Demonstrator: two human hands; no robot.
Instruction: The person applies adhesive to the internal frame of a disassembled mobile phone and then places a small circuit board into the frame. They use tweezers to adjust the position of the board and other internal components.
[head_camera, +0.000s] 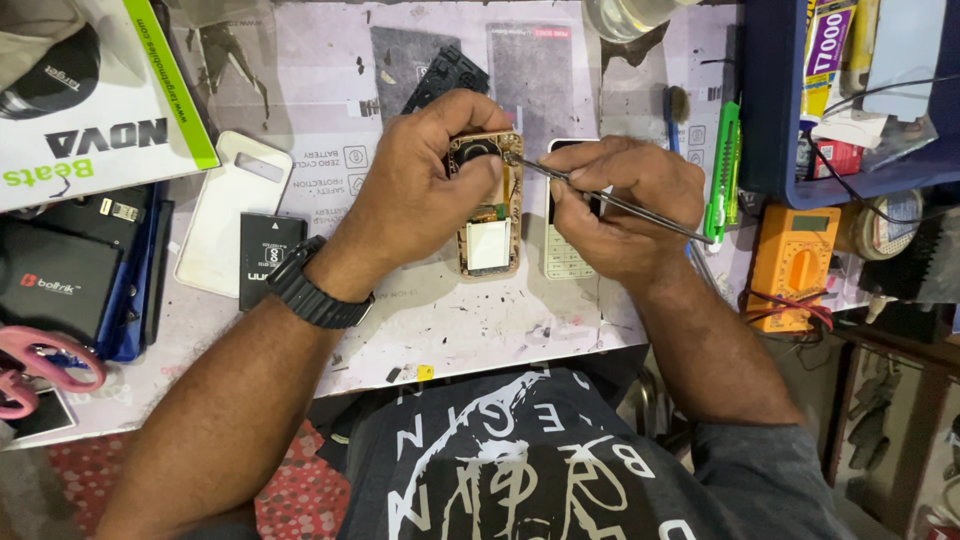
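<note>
My left hand (425, 185), with a black watch on its wrist, grips an opened small phone body (490, 225) whose circuit board and metal shield show. My right hand (620, 205) holds thin metal tweezers (640, 212) whose tips touch the top right corner of the phone body. Under my right hand lies the phone's white keypad front (563, 255), partly hidden by my fingers.
A white phone back cover (225, 215) and a black battery (268, 255) lie left of my hands. Boxes stand far left beside pink scissors (45, 365). A green cutter (722, 170), an orange multimeter (793, 262) and a blue tray (775, 110) sit at right.
</note>
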